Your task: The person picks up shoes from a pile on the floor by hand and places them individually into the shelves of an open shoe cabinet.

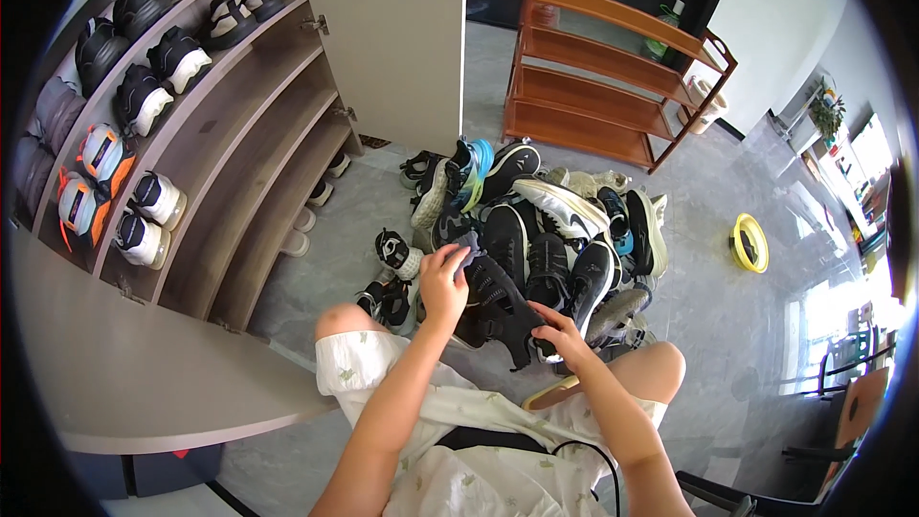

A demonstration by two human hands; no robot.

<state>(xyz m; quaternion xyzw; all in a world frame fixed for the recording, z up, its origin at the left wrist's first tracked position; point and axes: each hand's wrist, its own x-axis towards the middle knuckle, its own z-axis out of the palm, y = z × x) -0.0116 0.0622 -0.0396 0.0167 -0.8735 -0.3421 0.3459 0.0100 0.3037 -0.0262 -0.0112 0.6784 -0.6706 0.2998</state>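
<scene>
So our left hand (445, 287) is pinching a scrunched grey cloth (466, 245) at the far end of a black shoe (500, 304), and our right hand (563, 333) has a grip on that shoe's near end. We've got the shoe tilted just above our lap, at the near edge of a big messy shoe pile (504, 237) on the grey tile floor (704, 325). In that heap we can see mostly dark pairs, plus a white sneaker (565, 209) lying across the middle. Off to our left there's a shoe cabinet (235, 129) with pairs along its upper shelves, including some orange-and-grey shoes (107, 153). Past the pile stands a brown wooden rack (586, 98), and well off to our right sits a yellow basin (750, 225) with something dark in it.
</scene>
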